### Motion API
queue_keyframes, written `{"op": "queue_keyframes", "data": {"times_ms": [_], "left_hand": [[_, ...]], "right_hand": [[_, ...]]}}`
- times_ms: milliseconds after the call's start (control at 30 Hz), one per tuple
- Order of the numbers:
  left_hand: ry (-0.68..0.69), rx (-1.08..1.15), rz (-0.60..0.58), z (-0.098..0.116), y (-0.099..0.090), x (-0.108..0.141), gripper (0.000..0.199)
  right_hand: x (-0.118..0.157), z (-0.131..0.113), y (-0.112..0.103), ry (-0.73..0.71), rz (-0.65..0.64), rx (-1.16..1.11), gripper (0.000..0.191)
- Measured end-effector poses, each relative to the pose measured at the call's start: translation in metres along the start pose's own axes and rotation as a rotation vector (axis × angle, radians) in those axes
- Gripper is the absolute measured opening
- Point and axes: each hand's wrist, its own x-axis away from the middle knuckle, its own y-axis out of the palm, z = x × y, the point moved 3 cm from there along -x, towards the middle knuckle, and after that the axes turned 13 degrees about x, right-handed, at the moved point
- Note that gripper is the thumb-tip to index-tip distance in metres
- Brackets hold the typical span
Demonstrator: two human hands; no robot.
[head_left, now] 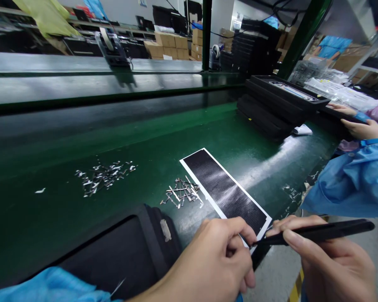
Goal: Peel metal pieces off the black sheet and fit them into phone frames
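Note:
My right hand grips a pair of black tweezers, their tips pointing left toward my other hand. Thumb and fingers of my left hand are pinched together at those tips; whatever sits between them is too small and covered to name. Under and beyond my fingers lies a black, finely lined sheet with a white border, slanting across the green bench. Left of the sheet is a loose heap of thin strips. Nearest my left forearm rests a black foam tray.
Another heap of small silvery and black pieces lies farther left, with a white scrap beside it. Stacked black trays stand at the back right. A co-worker's blue sleeve is close on the right. A tape dispenser stands behind.

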Motion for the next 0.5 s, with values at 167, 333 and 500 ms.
{"op": "queue_keyframes", "data": {"times_ms": [167, 333, 500], "left_hand": [[-0.033, 0.035, -0.004, 0.0, 0.0, 0.002, 0.015], [-0.021, 0.06, -0.003, 0.008, 0.0, 0.002, 0.011], [-0.035, 0.069, -0.001, 0.01, 0.0, 0.001, 0.009]], "right_hand": [[-0.002, -0.003, 0.002, -0.041, -0.001, 0.015, 0.008], [-0.004, -0.009, 0.001, -0.092, 0.003, 0.053, 0.01], [-0.003, -0.012, 0.0, -0.046, 0.058, 0.099, 0.008]]}}
